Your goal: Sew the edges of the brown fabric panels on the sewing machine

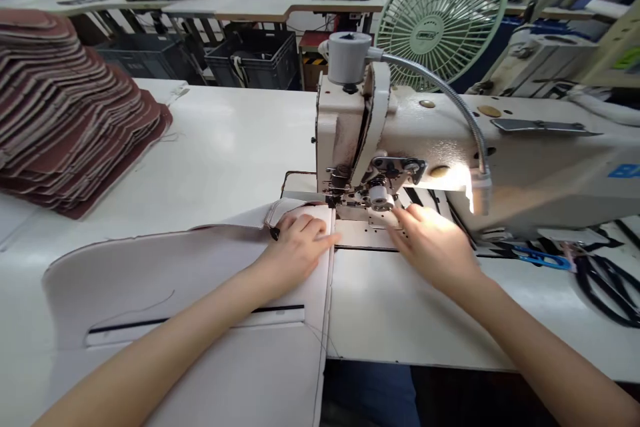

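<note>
Under the head of the sewing machine lies the edge of a large, pale fabric panel. My left hand rests on it just in front of the needle area, fingers curled onto the cloth and thumb pointing right. A folded part of the panel bunches beside those fingers, with a small black piece there. A narrow slot with a black strip crosses the panel below my forearm. My right hand reaches with outstretched fingers beside the presser area, right of the needle; no object shows in it.
Brown, pale-edged pieces form a tall stack at left. Scissors with black handles and blue-handled snips lie at right. A lit gooseneck lamp hangs by the machine. Behind stand a green fan and grey crates.
</note>
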A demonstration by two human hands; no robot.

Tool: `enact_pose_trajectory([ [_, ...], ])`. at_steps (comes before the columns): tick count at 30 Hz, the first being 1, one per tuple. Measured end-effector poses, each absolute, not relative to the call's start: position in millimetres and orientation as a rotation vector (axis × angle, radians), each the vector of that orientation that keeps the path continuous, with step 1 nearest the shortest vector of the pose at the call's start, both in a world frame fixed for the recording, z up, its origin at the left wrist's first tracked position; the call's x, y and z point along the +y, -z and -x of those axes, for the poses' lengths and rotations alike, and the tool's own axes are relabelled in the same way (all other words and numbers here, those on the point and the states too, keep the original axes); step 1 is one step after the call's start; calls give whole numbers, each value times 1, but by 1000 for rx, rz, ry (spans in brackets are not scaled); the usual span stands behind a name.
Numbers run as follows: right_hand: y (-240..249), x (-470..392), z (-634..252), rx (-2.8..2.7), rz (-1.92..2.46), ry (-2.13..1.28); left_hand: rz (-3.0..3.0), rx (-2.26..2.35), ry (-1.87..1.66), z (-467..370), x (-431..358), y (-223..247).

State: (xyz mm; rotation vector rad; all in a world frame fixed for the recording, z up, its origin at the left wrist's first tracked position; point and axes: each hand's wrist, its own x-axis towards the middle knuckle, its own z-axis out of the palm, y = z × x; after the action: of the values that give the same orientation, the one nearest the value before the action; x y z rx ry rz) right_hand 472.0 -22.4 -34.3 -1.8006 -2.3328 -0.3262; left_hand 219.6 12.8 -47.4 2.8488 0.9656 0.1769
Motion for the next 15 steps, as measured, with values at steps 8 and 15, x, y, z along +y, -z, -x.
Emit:
enact_pose_trajectory([
  [8, 29, -19, -490, -2189, 2352, 274, -2354, 666, 251, -209, -11, 1],
  [15, 8, -74, -509, -1943, 2200, -251, -2576, 785, 352, -224, -26, -3],
])
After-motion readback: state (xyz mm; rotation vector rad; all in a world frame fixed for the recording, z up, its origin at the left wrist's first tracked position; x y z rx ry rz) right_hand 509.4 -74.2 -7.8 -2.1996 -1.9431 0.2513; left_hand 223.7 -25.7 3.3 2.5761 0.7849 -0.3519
